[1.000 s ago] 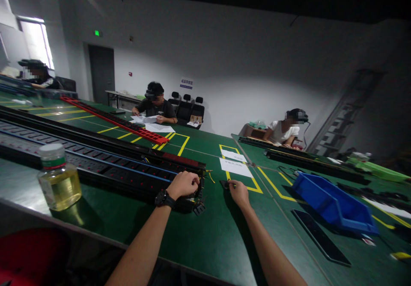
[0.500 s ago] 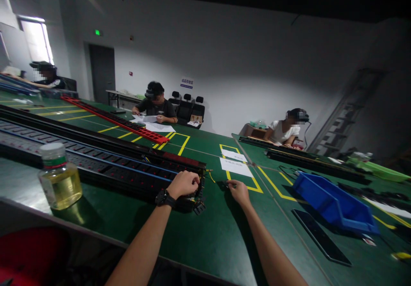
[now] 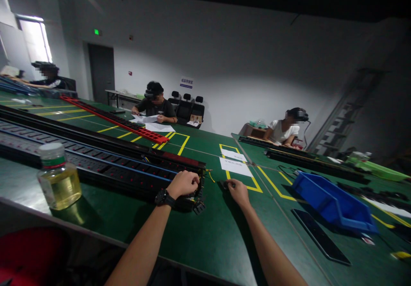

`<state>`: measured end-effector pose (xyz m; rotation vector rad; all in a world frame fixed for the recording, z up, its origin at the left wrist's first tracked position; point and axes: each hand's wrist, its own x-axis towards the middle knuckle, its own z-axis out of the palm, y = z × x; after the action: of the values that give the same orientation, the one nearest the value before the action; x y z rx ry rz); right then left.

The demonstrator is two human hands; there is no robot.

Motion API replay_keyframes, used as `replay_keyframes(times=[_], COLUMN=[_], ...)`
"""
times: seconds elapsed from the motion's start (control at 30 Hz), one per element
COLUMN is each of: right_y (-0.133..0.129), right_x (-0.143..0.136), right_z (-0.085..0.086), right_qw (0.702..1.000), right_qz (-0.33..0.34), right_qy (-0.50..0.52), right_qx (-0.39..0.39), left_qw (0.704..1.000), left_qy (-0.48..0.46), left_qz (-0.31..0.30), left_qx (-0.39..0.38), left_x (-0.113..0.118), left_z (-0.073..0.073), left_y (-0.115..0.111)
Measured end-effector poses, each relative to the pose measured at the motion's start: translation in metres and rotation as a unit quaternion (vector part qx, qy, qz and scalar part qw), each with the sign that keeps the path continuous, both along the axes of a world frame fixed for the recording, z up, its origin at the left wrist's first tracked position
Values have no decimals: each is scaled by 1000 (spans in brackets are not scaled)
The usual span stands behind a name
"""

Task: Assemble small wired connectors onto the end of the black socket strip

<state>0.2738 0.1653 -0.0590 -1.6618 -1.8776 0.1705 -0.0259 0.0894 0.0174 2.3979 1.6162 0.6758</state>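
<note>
My left hand (image 3: 183, 184), with a black watch at the wrist, rests at the right end of a long black rail assembly (image 3: 128, 177). Its fingers are curled at the assembly's edge; what they grip is hidden. Yellow wires (image 3: 210, 175) stick out just right of the fingers, and a small black connector piece (image 3: 199, 207) hangs below. My right hand (image 3: 236, 190) is over the green table (image 3: 205, 243), fingertips pinched on a small dark part (image 3: 225, 185) too small to name.
A bottle of yellow liquid (image 3: 60, 179) stands at the left. Rightward are a blue bin (image 3: 334, 202) and a black phone-like slab (image 3: 321, 236). Paper sheets (image 3: 236, 166) and a red rail (image 3: 150, 134) lie farther back. Three people sit beyond.
</note>
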Motion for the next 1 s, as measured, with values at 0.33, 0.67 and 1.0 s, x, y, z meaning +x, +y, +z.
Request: replay_keyframes(times=[0.33, 0.67, 1.0], right_y=[-2, 2, 0], right_x=[-7, 2, -5], right_z=[1, -1, -3], right_qw=[998, 997, 993], right_qz=[53, -8, 38], right_qy=[23, -70, -105], right_qx=[-7, -12, -30], left_qw=[1000, 1000, 1000], left_qy=[1, 0, 1], left_qz=[1, 1, 1], left_qx=[3, -1, -2], left_x=[0, 0, 0], left_z=[-4, -2, -2], left_y=[2, 2, 1])
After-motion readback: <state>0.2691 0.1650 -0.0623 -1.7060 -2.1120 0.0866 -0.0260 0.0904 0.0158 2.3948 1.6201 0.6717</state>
